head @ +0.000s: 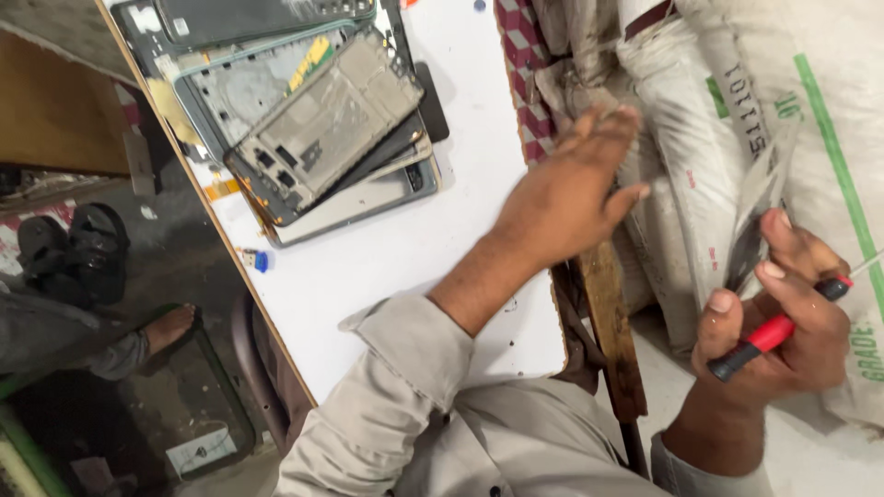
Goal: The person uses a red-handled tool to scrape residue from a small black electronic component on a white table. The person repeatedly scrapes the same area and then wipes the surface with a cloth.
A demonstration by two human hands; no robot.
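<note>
My left hand (566, 198) hovers over the right edge of the white table (405, 258), open, fingers spread toward a checkered cloth (517, 55) and holding nothing. My right hand (778, 331) is lower right, in front of the white sacks (737, 110). It grips a screwdriver with a red and black handle (766, 336), and its fingers also pinch a thin grey phone panel (757, 207) that stands upright and looks blurred.
A pile of phone frames and back covers (322, 129) lies at the table's far left corner, with a small blue part (261, 260) near the edge. A wooden plank (608, 322) leans by the table. Sandals (74, 248) and another person's foot (170, 327) are on the floor at left.
</note>
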